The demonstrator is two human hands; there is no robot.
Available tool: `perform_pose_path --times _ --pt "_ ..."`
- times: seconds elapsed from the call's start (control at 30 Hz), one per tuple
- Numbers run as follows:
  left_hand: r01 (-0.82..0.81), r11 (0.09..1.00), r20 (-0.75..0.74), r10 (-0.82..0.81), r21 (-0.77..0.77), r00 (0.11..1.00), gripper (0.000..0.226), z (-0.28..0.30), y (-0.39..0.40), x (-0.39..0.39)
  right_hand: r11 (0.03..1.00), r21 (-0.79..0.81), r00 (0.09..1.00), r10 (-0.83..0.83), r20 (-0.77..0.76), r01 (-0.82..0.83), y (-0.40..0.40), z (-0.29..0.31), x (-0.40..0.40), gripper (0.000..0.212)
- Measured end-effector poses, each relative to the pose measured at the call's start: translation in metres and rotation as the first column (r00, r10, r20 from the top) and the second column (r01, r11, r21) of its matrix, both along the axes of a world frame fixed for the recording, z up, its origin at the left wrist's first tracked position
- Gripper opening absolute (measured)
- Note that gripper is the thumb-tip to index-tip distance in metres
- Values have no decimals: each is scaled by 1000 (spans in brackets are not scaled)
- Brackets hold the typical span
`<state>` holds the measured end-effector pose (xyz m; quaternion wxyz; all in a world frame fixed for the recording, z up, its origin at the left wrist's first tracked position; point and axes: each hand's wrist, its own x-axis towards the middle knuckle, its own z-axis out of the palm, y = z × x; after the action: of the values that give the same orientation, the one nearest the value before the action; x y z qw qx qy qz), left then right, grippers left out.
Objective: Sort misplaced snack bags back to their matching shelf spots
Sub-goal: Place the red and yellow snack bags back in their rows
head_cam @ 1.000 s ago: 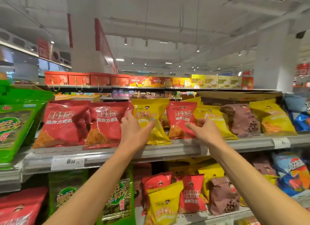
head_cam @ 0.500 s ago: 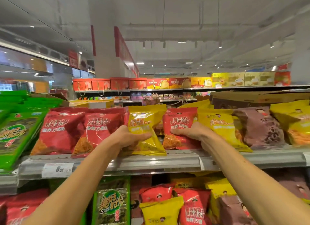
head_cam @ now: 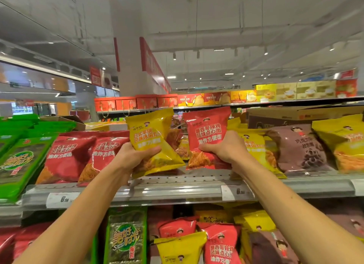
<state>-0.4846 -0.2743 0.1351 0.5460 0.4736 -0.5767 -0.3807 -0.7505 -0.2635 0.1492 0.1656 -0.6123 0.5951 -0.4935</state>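
left hand gripping a yellow bag | right hand gripping a red bag | I've got both lifted just above the shelf edge

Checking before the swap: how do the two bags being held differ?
The yellow bag is in the left hand; the red bag is in the right hand. The yellow bag tilts, its top leaning left; the red bag stands nearly upright. Red bags lie left of the yellow bag, yellow bags right of the red bag. Both are gripped low, above the shelf, and look similar in size.
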Motion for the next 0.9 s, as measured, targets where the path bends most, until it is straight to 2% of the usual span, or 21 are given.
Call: perform_pose_path --times 0.13,0.27,0.4,0.57,0.77,0.9 --pt "-20 1000 -13 20 -16 1000 37 5 -3 -25 995 -85 997 -39 64 45 18 15 -29 51" --pt "82 995 49 -85 49 995 33 -1 -11 -75 989 -106 982 -81 170 100 32 18 -70 40" --pt "148 987 97 -154 67 983 27 -9 -24 -115 990 -117 976 -54 210 80 40 5 -100 27" --pt "119 981 77 -132 154 988 51 -11 -41 -126 995 -84 970 -33 241 55 45 -9 -108 35" --pt "122 963 112 -152 239 982 38 -14 -47 -119 991 -117 981 -41 192 65 50 -14 -92 32" --pt "248 934 99 -280 256 955 49 -10 -38 -115 990 -122 985 -47 163 68 51 -12 -75 37"
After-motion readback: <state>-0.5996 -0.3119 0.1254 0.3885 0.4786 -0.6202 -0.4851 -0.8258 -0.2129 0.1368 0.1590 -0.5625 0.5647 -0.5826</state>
